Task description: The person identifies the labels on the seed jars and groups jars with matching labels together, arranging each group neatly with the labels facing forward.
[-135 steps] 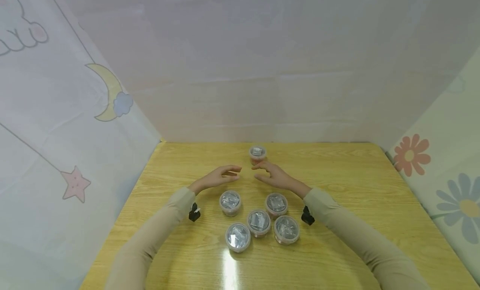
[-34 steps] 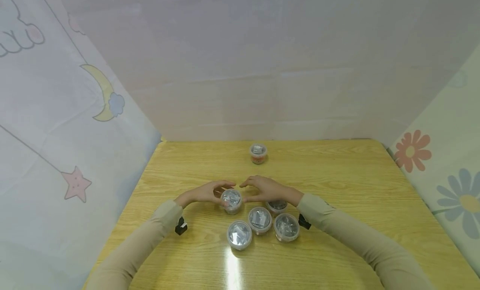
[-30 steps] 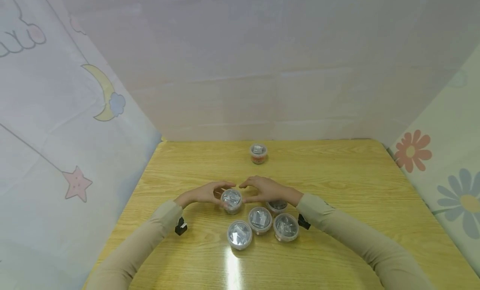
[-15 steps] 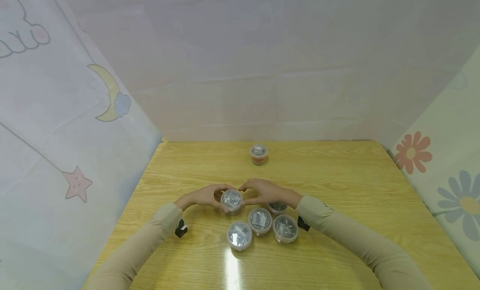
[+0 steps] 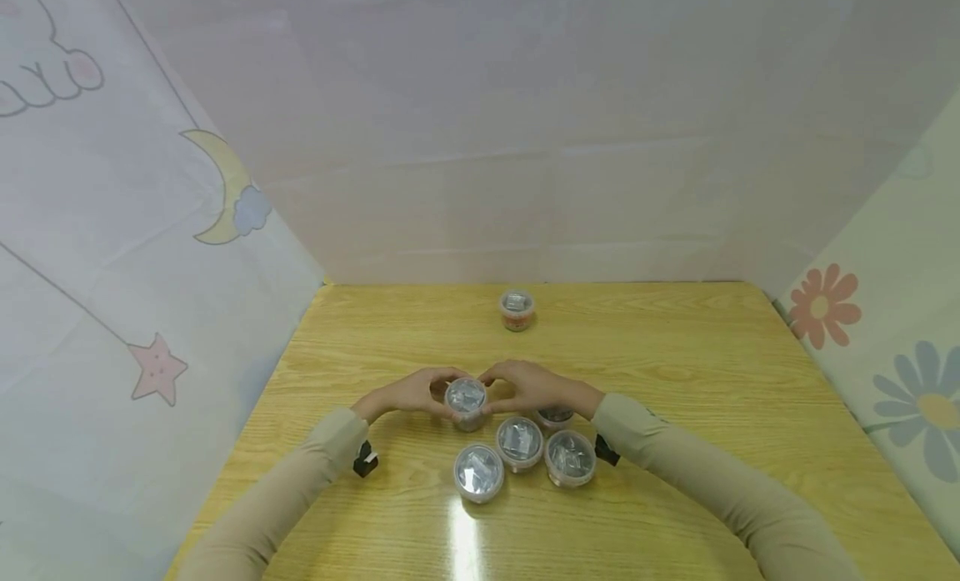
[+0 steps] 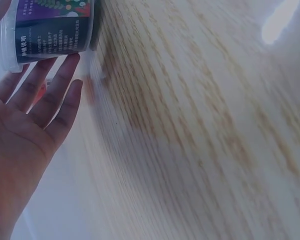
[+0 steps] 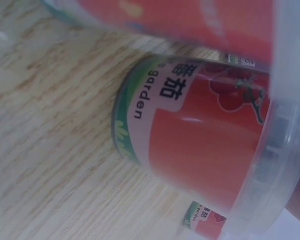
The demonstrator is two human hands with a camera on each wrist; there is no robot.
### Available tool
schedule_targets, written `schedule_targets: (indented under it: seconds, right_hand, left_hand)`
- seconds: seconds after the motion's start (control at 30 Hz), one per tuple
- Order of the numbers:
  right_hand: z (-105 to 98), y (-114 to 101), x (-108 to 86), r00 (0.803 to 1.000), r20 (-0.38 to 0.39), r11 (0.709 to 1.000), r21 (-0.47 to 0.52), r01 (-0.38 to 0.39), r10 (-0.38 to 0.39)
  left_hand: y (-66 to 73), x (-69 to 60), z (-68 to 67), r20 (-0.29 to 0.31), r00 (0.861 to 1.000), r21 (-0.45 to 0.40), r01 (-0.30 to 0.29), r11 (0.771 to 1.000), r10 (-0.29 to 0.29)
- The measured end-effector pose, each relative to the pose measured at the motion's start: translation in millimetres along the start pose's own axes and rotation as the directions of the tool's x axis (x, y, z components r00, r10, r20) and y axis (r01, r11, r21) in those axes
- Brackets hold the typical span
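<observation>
A small round plastic tub point(image 5: 467, 395) with a clear lid stands between my hands in the head view, a silvery packet showing under its lid. My left hand point(image 5: 414, 391) grips it from the left, thumb at the near side and fingers round the far side. From the right, my right hand point(image 5: 531, 385) holds the same tub between thumb and fingers. The left wrist view shows a tub point(image 6: 52, 37) with a dark printed label and the left hand point(image 6: 20, 135) beside it. A red-labelled tub point(image 7: 205, 130) fills much of the right wrist view.
Nearer me on the wooden table point(image 5: 360, 531) are a tub point(image 5: 478, 473), another tub point(image 5: 519, 442) and a third tub point(image 5: 570, 457). One tub point(image 5: 556, 415) is partly hidden under the right hand. A lone tub point(image 5: 517, 311) stands far back. Cloth walls enclose the table.
Both hands have come nearer me from beside the far tub. The left hand reached the near-left tub first; the right hand's fingers have since closed on it. The tub has shifted very slightly.
</observation>
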State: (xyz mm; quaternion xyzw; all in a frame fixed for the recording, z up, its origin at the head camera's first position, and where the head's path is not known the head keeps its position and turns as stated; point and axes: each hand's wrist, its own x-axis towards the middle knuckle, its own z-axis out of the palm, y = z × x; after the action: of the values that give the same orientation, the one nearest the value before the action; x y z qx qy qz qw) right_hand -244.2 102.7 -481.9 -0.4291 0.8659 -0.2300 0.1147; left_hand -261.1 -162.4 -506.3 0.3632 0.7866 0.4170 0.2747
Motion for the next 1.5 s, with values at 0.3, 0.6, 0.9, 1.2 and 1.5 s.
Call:
schedule_targets:
  seconds: [0.3,0.6,0.9,1.2,1.5]
  right_hand:
    - [-5,-1,-1.8,0.998,-0.035,0.999,0.019,-0.045,0.045]
    - [-7,0,-2.6,0.994,-0.067,0.996,0.015,-0.084,0.085]
    - [-8,-2,-6.0,0.982,-0.106,0.983,0.107,-0.148,0.159]
    - [-12,8,-6.3,0.981,-0.134,0.947,0.306,-0.095,0.141]
    - [-14,10,-10.5,0.981,-0.151,0.934,0.351,-0.064,0.124]
  left_hand:
    - [8.0,4.1,-1.2,-0.048,0.998,-0.023,0.026,0.999,-0.027]
    - [13.6,9.3,-1.7,-0.068,0.997,-0.002,0.031,1.0,-0.031]
    - [17.8,14.8,-2.9,-0.068,0.997,0.003,-0.021,1.0,0.021]
    - [21.6,22.1,-7.4,-0.081,0.995,-0.025,-0.055,0.998,0.053]
    - [24.2,28.7,-7.9,-0.088,0.995,-0.049,-0.042,0.998,0.038]
